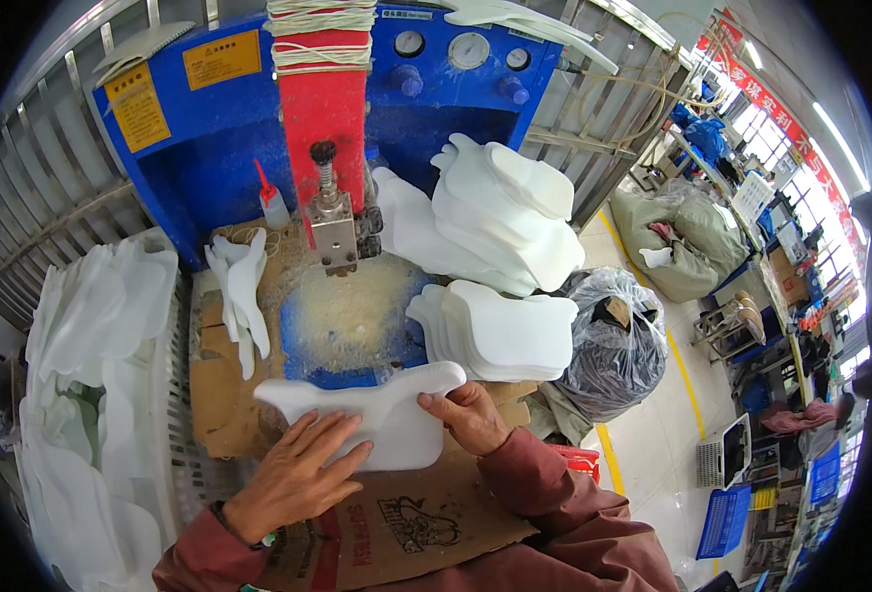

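Note:
A flat white foam-like cut-out [401, 429] with a wavy edge and pointed ends lies in front of me, over the near edge of the machine's work surface. My left hand [303, 476] rests on its left part, fingers spread flat. My right hand [473, 416] grips its right edge between thumb and fingers. Beyond the piece stands a machine with a red column and a metal head [335, 232]. Pale dust covers the blue bed [352, 321] under that head. A neat stack of similar white pieces [505, 331] sits just right of the bed.
A larger white pile [505, 212] leans behind the stack. Narrow white pieces [242, 296] lie on cardboard at left, near a red-tipped bottle [272, 202]. A crate [175, 395] full of white pieces stands left. A bag-lined bin [614, 340] is at right. Brown sacking [397, 523] covers my lap.

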`<state>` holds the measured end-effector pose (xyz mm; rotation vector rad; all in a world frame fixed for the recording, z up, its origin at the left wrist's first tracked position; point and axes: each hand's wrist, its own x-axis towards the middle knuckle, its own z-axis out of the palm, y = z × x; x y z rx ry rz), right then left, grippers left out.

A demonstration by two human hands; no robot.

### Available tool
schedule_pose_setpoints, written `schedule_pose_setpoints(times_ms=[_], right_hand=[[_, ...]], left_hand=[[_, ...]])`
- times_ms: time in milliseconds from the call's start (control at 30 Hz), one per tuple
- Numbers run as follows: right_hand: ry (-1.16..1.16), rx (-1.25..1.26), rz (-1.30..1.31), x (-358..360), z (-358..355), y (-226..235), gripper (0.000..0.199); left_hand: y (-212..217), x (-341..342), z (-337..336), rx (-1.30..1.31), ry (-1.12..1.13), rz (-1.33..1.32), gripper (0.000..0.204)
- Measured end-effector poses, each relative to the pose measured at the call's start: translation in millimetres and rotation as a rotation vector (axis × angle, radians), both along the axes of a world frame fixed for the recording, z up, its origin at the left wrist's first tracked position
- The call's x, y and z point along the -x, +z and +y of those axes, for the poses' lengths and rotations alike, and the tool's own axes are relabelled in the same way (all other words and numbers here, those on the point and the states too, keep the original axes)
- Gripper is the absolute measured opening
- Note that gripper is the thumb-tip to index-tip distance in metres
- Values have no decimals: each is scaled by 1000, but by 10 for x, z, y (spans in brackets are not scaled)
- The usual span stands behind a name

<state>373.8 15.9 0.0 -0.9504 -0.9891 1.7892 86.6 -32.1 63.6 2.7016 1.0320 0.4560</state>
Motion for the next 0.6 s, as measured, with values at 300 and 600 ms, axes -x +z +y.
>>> schedule_pose_setpoints(times_ms=[300, 600], right_hand=[[138, -57, -62, 25, -126, -35, 19], [315, -135, -116, -3, -171, 70, 46]], left_hand=[[125, -290, 231, 144, 169, -326, 60], [-141, -482, 250, 194, 229, -438, 44]])
